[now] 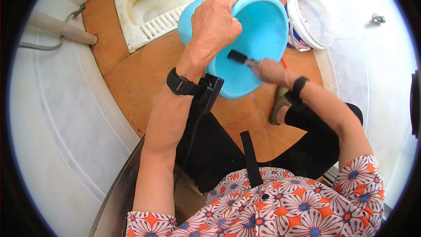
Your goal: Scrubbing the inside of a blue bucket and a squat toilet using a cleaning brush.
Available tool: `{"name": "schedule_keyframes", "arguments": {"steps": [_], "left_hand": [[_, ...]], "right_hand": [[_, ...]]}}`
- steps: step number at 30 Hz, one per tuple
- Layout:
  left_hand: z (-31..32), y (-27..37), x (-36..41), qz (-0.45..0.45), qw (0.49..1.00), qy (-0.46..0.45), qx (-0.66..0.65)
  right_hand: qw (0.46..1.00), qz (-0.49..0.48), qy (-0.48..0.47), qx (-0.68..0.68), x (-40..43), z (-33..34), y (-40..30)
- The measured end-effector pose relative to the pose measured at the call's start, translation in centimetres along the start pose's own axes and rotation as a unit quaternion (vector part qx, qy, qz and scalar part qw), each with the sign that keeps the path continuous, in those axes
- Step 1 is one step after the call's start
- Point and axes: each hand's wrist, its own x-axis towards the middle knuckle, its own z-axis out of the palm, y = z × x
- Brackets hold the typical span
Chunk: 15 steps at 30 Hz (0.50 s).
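A light blue plastic tub (263,19) is tipped on its side above the floor, its mouth turned towards me. My left hand (215,21) grips the tub's rim, with the fingers partly hidden behind it. Inside the mouth, my right hand (271,70) is closed around the handle of a small black brush (237,57). The brush head is close to the tub's inner wall; whether it touches cannot be told. The right hand and brush are slightly blurred.
A squat toilet pan (148,36) is set in the orange floor beyond the tub. A white bucket (296,36) stands right of the tub, near the pale wall. At the left, a pipe (79,34) and a thin hose (42,46) run by the wall. My shoe (279,105) is below the right hand.
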Motion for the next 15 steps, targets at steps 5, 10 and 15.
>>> {"name": "schedule_keyframes", "arguments": {"steps": [5, 10, 15], "left_hand": [[1.7, 1.2, 0.2, 0.063, 0.996, -0.005, 0.055], [1.4, 1.0, 1.1, 0.015, 0.999, -0.018, 0.033], [2.5, 1.9, 1.2, 0.045, 0.997, -0.005, 0.070]], "right_hand": [[0.930, -0.165, 0.169, 0.281, -4.0, 6.0, 1.7], [0.993, 0.014, 0.111, 0.030, -1.2, 1.4, 4.1], [0.985, 0.022, 0.027, 0.167, 0.2, 3.5, -2.2]]}}
